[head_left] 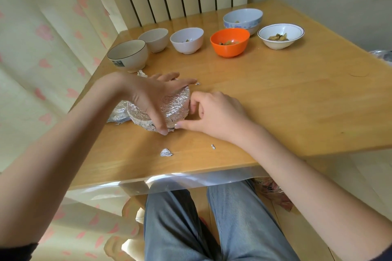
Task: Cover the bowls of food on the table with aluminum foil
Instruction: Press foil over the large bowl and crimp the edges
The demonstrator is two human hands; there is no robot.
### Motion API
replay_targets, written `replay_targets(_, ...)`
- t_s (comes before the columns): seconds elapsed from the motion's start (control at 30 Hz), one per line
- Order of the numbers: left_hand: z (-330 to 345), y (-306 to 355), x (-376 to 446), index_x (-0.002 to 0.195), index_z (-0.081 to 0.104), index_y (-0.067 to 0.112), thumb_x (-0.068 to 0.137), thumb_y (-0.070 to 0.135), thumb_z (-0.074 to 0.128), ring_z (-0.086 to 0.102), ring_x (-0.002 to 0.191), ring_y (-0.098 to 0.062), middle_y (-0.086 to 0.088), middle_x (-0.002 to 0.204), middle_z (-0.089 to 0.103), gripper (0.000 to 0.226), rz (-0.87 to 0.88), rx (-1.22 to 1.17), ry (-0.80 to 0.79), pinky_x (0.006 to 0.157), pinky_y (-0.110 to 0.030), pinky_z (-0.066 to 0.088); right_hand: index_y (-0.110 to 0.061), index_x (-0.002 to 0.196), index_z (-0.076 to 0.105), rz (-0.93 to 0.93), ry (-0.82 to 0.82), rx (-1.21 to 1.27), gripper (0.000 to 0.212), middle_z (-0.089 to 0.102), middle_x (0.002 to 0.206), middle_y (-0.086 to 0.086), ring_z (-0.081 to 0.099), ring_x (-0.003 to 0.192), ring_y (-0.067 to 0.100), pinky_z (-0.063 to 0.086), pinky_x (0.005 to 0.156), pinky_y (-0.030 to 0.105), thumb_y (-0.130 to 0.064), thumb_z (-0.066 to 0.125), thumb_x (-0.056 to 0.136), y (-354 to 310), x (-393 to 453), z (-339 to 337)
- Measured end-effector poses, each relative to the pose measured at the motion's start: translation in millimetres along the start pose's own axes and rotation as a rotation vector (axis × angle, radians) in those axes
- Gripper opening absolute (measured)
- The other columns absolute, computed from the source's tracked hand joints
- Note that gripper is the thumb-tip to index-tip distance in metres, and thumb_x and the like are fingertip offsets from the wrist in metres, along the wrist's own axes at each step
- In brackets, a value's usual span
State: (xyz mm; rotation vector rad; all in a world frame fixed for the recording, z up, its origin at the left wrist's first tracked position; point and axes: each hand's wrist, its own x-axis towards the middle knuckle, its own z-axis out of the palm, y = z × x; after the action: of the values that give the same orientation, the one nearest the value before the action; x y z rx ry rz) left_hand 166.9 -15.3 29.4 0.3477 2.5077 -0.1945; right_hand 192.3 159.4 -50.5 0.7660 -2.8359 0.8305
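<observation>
A: From my feed, where is the foil?

B: Wrapped over a bowl [169, 104] near the counter's [275, 95] front left. The foil [176, 101] is crinkled tight across the top and down the side. More foil lies bunched [118, 113] just left of it, touching.

A: And the hands?

B: The left hand [152, 95] lies over the covered top, fingers straight and spread, thumb reaching down the near side. The right hand [214, 110] sits against the bowl's right side, fingers curled, pinching the foil at the edge.

A: The rest of the counter?

B: Six uncovered bowls line the far edge: a black-rimmed one [128, 55], two plain white ones, an orange bowl [229, 42] with food, a blue-patterned one behind it, and a white bowl [281, 35] holding food at right. Small foil scraps [166, 152] lie near the front edge.
</observation>
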Motion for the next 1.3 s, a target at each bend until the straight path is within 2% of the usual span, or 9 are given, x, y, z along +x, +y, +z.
replay_targets(0.13, 2.9, -2.7, 1.6, 0.137, -0.006, 0.068, 0.053, 0.044, 0.091, 0.006, 0.146, -0.018, 0.022, 0.152, 0.001, 0.13, 0.047, -0.034, 0.051, 0.116, -0.047, 0.021, -0.026, 0.071, 0.057, 0.03, -0.012, 0.076, 0.038, 0.053, 0.064, -0.015, 0.055, 0.074, 0.01, 0.035, 0.062, 0.027, -0.06, 0.073, 0.068, 1.0, 9.3, -2.5)
replay_targets(0.5, 5.9, -3.2, 3.0, 0.14, 0.007, 0.06, 0.038, 0.055, 0.082, 0.006, 0.145, -0.015, 0.025, 0.149, 0.003, 0.127, 0.024, -0.043, 0.059, 0.115, -0.053, 0.025, -0.02, 0.057, 0.068, -0.045, -0.157, -0.163, 0.049, 0.064, 0.06, -0.01, 0.055, 0.067, 0.008, 0.036, 0.054, 0.023, -0.062, 0.085, 0.04, -4.4, 53.6, -34.9)
replay_targets(0.8, 6.2, 6.1, 4.0, 0.139, 0.006, 0.058, 0.038, 0.07, 0.077, 0.035, 0.132, -0.032, 0.007, 0.143, 0.021, 0.124, -0.105, -0.065, 0.084, 0.104, -0.05, 0.038, -0.024, 0.066, 0.058, 0.089, 0.0, -0.119, 0.039, 0.064, 0.081, -0.009, 0.06, 0.085, 0.017, 0.028, 0.058, 0.027, -0.06, 0.072, 0.07, 4.7, 7.0, -17.2)
replay_targets(0.87, 7.8, 7.6, 4.0, 0.143, -0.008, 0.058, 0.034, 0.081, 0.077, 0.028, 0.141, -0.035, 0.004, 0.155, 0.012, 0.14, -0.137, -0.087, 0.064, 0.111, -0.052, 0.032, -0.025, 0.071, 0.059, 0.091, -0.05, -0.114, 0.036, 0.064, 0.081, -0.009, 0.06, 0.083, 0.016, 0.029, 0.058, 0.027, -0.059, 0.071, 0.071, 6.8, -7.1, -10.6)
replay_targets(0.93, 6.6, 8.3, -0.5, 0.137, -0.027, 0.061, 0.031, 0.084, 0.074, -0.001, 0.15, -0.033, 0.003, 0.163, -0.014, 0.148, -0.135, -0.082, 0.043, 0.118, -0.055, 0.014, -0.026, 0.074, 0.057, 0.093, -0.074, -0.094, 0.037, 0.064, 0.08, -0.009, 0.06, 0.082, 0.015, 0.03, 0.057, 0.027, -0.06, 0.071, 0.07, 5.0, -15.1, -3.9)
replay_targets(1.0, 3.9, 5.9, -5.4, 0.132, -0.035, 0.062, 0.031, 0.077, 0.078, -0.027, 0.145, -0.028, 0.008, 0.156, -0.034, 0.151, -0.118, -0.034, 0.037, 0.116, -0.057, 0.001, -0.026, 0.073, 0.054, 0.095, -0.058, -0.081, 0.04, 0.063, 0.079, -0.009, 0.059, 0.08, 0.016, 0.029, 0.057, 0.027, -0.063, 0.07, 0.07, 0.9, -16.2, 0.5)
replay_targets(1.07, 4.7, 5.7, -8.5, 0.131, -0.035, 0.062, 0.034, 0.068, 0.084, -0.031, 0.143, -0.026, 0.012, 0.154, -0.035, 0.154, -0.091, 0.036, 0.015, 0.117, -0.059, 0.002, -0.025, 0.071, 0.051, 0.094, -0.038, -0.096, 0.043, 0.06, 0.077, -0.009, 0.055, 0.077, 0.017, 0.029, 0.056, 0.027, -0.064, 0.069, 0.07, -5.2, -13.9, 2.3)
replay_targets(1.2, 14.9, 11.0, -6.7, 0.139, -0.017, 0.058, 0.055, 0.039, 0.09, 0.004, 0.145, -0.029, 0.01, 0.154, -0.003, 0.137, -0.038, 0.077, 0.064, 0.109, -0.052, 0.033, -0.025, 0.078, 0.055, 0.049, 0.021, -0.173, 0.038, 0.066, 0.089, 0.0, 0.061, 0.089, 0.025, 0.033, 0.064, 0.027, -0.06, 0.068, 0.074, -14.0, -6.1, 10.2)
replay_targets(1.3, 17.7, 10.7, -5.8, 0.135, -0.005, 0.057, 0.057, 0.032, 0.084, 0.018, 0.135, -0.029, 0.008, 0.144, 0.011, 0.121, -0.01, 0.061, 0.119, 0.1, -0.05, 0.042, -0.021, 0.089, 0.064, -0.03, 0.04, -0.225, 0.038, 0.067, 0.095, 0.005, 0.062, 0.097, 0.029, 0.033, 0.067, 0.028, -0.057, 0.065, 0.079, -14.6, -3.6, 12.2)
